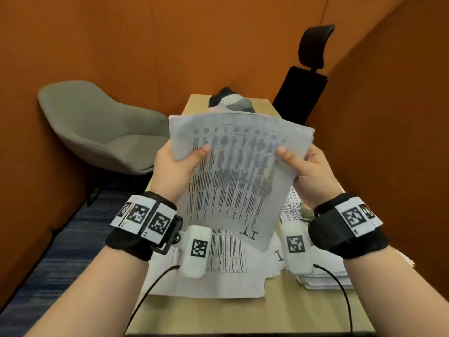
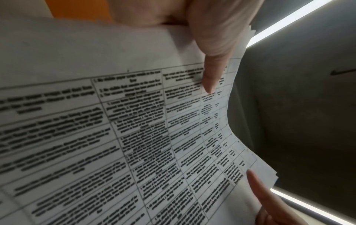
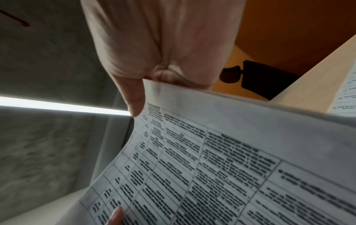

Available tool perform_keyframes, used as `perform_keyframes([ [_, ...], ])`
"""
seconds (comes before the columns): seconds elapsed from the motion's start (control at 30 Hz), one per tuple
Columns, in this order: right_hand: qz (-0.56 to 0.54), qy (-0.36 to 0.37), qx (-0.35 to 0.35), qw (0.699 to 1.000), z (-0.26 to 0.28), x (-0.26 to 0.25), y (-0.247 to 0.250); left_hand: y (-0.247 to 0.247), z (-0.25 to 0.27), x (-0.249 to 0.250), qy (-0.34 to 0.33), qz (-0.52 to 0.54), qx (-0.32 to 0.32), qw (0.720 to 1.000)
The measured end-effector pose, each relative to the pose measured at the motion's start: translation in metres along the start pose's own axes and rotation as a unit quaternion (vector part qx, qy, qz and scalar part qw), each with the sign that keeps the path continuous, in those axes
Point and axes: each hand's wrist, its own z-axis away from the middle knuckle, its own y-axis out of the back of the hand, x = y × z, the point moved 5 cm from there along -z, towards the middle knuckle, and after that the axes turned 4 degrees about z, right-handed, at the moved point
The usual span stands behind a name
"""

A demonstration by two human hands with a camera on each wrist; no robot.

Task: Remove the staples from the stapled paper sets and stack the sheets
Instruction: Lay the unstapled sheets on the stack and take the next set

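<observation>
Nearest the head camera, two forearms wearing black wristbands with coded white tags reach forward over the table, whose bare tan front edge lies beneath them. On the table, under the wrists, a spread of loose printed sheets covers the near middle, and a thicker pile of sheets sits at the table's right edge, just beside the spread.

Above the table, a paper set printed with tables is held up off the surface, bowed and tilted toward the person. The left hand pinches its left edge, thumb on the printed face and fingers behind. The right hand pinches its right edge the same way. Several sheet edges show fanned at the corner in the left wrist view.

At the table's far end lies a dark and pale bundle, partly hidden by the paper. Left of the table stands a grey shell chair; right of its far end, a black office chair. Orange walls enclose it all.
</observation>
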Motion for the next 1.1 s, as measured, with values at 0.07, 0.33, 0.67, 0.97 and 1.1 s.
perform_keyframes([
  [0.07, -0.003, 0.018, -0.025, 1.0, -0.003, -0.001, -0.007, 0.003, 0.0, -0.004, 0.008, 0.001, 0.014, 1.0],
  [0.33, -0.016, 0.111, -0.062, 0.992, -0.016, -0.028, -0.027, 0.01, -0.008, 0.006, -0.025, 0.033, 0.053, 0.998],
  [0.67, 0.202, 0.171, 0.089, 0.96, -0.018, -0.029, -0.013, 0.013, -0.003, -0.003, -0.018, 0.044, 0.082, 0.996],
  [0.97, 0.178, 0.151, 0.108, 0.966, -0.018, -0.037, -0.011, 0.01, 0.003, -0.022, 0.031, -0.012, 0.062, 0.998],
  [1.1, 0.204, 0.179, 0.123, 0.955, -0.025, -0.06, -0.004, 0.006, 0.004, -0.003, 0.018, 0.003, 0.029, 0.999],
])
